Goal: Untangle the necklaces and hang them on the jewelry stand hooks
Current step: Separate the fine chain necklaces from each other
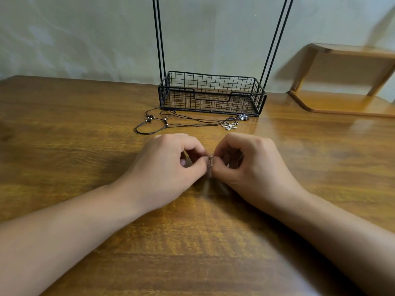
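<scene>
Both hands sit low over the wooden table [85,129], knuckles up, forearms coming in from the bottom corners. Left hand [171,165] has fingers curled, thumb and forefinger pinching a small metal piece [210,161] at the centre. Right hand [245,163] is curled the same way and pinches the same piece from the other side; fingertips of the two hands nearly meet. The piece looks like a thin chain or clasp, too small and blurred to tell more. A faint blurred strand hangs below it toward the table.

Cord necklaces [171,122] lie loose on the table beyond the hands, just in front of the stand: dark thin cords in loops on the left with small beads, running right to a silver flower pendant [229,125] and a small bead pendant [243,117] beside it. Cords cross each other, none hung up.

Jewelry stand [211,95] is at the back of the table: black wire basket base, two pairs of thin black rods rising out of frame. Hooks not in view. Basket looks bare inside. Pendants lie near the basket's front right corner.

Wooden shelf [346,82] stands at the far right, against the pale wall [85,35].
</scene>
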